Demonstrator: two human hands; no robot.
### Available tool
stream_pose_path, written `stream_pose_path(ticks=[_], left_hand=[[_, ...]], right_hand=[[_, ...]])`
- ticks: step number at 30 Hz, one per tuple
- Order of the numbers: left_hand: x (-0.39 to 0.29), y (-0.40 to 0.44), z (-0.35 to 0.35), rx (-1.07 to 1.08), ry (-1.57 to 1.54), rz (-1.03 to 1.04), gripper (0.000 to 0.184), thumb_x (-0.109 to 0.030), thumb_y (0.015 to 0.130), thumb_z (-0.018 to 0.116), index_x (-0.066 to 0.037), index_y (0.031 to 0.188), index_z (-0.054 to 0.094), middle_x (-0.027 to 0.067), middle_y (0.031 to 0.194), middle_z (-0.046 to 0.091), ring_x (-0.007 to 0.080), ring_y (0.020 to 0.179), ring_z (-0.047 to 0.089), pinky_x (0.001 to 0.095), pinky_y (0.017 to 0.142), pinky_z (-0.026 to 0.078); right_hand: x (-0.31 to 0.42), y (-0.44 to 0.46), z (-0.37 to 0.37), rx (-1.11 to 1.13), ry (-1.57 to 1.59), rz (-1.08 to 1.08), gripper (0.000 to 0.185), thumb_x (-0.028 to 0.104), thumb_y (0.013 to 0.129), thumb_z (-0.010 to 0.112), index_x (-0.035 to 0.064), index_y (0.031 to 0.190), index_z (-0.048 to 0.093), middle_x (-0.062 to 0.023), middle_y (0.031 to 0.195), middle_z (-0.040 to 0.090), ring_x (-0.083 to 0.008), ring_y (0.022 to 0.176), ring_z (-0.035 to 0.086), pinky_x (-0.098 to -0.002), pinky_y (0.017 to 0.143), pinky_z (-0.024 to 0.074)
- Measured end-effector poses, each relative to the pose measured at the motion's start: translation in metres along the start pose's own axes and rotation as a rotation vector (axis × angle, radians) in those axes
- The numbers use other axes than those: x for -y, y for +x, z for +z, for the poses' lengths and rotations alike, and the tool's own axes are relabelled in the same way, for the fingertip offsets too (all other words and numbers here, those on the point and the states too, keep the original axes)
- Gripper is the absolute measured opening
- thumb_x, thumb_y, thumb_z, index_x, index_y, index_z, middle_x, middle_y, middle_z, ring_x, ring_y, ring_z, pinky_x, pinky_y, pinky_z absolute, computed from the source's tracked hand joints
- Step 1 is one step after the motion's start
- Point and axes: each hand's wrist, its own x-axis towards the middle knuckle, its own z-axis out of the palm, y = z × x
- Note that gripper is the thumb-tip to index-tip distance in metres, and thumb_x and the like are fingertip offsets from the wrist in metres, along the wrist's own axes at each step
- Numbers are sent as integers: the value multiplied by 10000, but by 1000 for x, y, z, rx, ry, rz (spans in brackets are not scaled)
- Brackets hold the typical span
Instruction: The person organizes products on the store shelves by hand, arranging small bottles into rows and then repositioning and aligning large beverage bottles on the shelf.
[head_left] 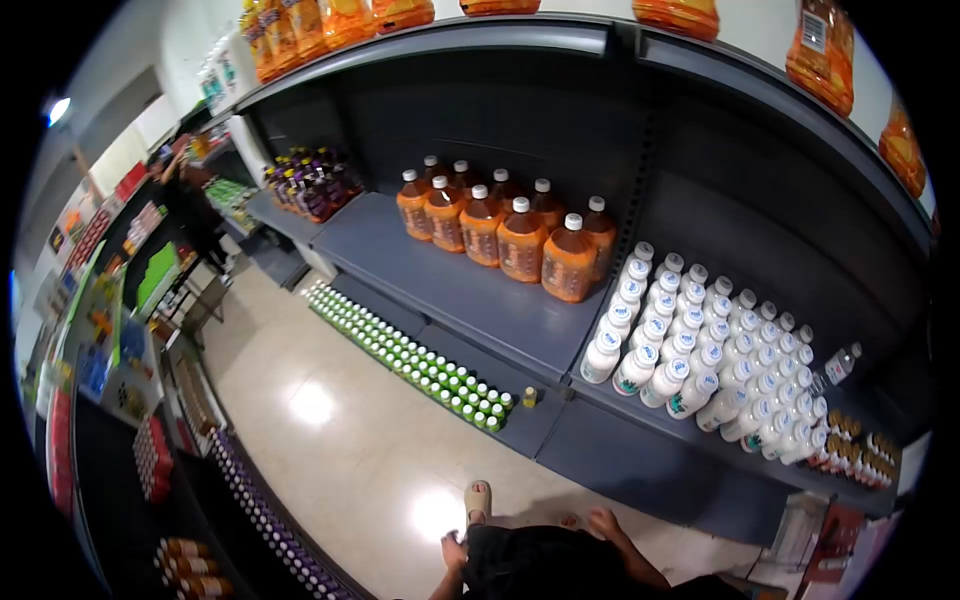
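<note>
At the lower centre of the frame, the left hand [455, 551] hangs low beside the dark clothing [545, 565], over the glossy pale floor [340, 465]; it is too small and blurred to tell whether its fingers are spread or pinching anything. To its right, the right hand [604, 522] hangs with fingers seemingly bent, nearest to the low dark grey shelf [665, 487]; whether it grips anything cannot be told. Both look apart from the stock. Rows of small bottles with white caps and green bodies [405, 357] run along the lower left of that shelf, with one small yellowish bottle [530, 398] just beyond their near end. Above, on the middle level, large clear bottles of orange drink with white caps [521, 245] stand upright near the centre, and a dense block of white plastic bottles [708, 354] fills the right. The step in hand appears to be standing before the shelves, without handling any bottle. From this stance, touching the white bottles would call for raising the right hand and reaching forward.
</note>
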Motion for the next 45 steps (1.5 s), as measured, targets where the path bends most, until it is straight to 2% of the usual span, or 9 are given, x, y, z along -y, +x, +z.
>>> stream_pose_path(ticks=[4, 10, 15, 19, 23, 25, 33, 39, 45], left_hand=[[-100, 95, -49, -74, -338, 324, 289, -37, 928, 625, -5, 1214, 648, 179, 1112, 666, 342, 958, 677, 411, 872, 550], [-307, 189, -118, -46, -554, 897, 229, 14, 956, 602, 8, 1178, 656, 193, 1108, 673, 360, 1031, 667, 423, 926, 530], [-464, 206, -146, 105, -725, 1144, 247, -9, 970, 589, 25, 1207, 648, 212, 1222, 647, 397, 1143, 634, 439, 1005, 502], [-551, 226, -123, 82, -657, 1368, 372, -20, 984, 566, 6, 1355, 569, 212, 1292, 621, 386, 1145, 642, 415, 1006, 509], [-567, 243, -80, 387, -669, 920, 548, -50, 983, 595, -25, 1516, 469, 218, 1459, 557, 384, 1240, 617, 424, 1036, 502], [-563, 253, -54, 15, -407, 1207, 645, -154, 991, 636, -68, 1586, 402, 194, 1460, 595, 333, 1175, 687, 427, 958, 549], [-571, 243, -82, 385, -457, 898, 709, -215, 947, 682, -115, 1597, 418, 146, 1437, 605, 319, 1098, 693, 417, 911, 559], [-564, 244, -71, 219, -465, 1080, 733, -286, 944, 712, -69, 1581, 420, 147, 1406, 544, 354, 1242, 608, 427, 1023, 508], [-568, 242, -70, 307, -575, 980, 618, -273, 964, 703, -50, 1505, 505, 206, 1393, 609, 369, 1223, 625, 431, 1008, 517]], right_hand=[[183, 38, 39, -1, 150, -165, 326, 172, 1010, 690, -8, 1277, 642, -77, 1140, 712, -146, 1001, 664, -295, 835, 548], [417, 61, 76, -169, 543, -583, 249, 103, 1047, 641, -9, 1269, 629, -67, 1152, 713, -132, 1077, 665, -270, 915, 527], [510, 98, 58, -701, 656, -873, 248, 41, 1024, 642, -19, 1261, 606, -67, 1138, 699, -130, 1006, 658, -270, 908, 527], [559, 148, 7, -1052, 489, -779, 495, 105, 986, 697, -28, 1415, 489, -177, 1368, 571, -250, 1223, 581, -357, 1012, 496], [564, 205, -14, -1220, 353, -669, 743, 198, 936, 759, -21, 1531, 372, -253, 1485, 453, -394, 1367, 471, -453, 1095, 442], [569, 205, -18, -1213, 143, -713, 876, 275, 889, 804, -27, 1566, 338, -290, 1467, 473, -467, 1383, 455, -502, 1136, 400], [571, 200, -16, -1184, 250, -659, 748, 304, 967, 721, -46, 1539, 389, -277, 1474, 514, -424, 1359, 517, -462, 1114, 428], [564, 193, -17, -1263, 392, -639, 513, 313, 1109, 456, -37, 1484, 477, -195, 1420, 573, -306, 1318, 547, -403, 1123, 400], [576, 187, -18, -1268, 343, -676, 499, 248, 1092, 434, -54, 1488, 475, -261, 1463, 546, -411, 1358, 523, -435, 1143, 390]])
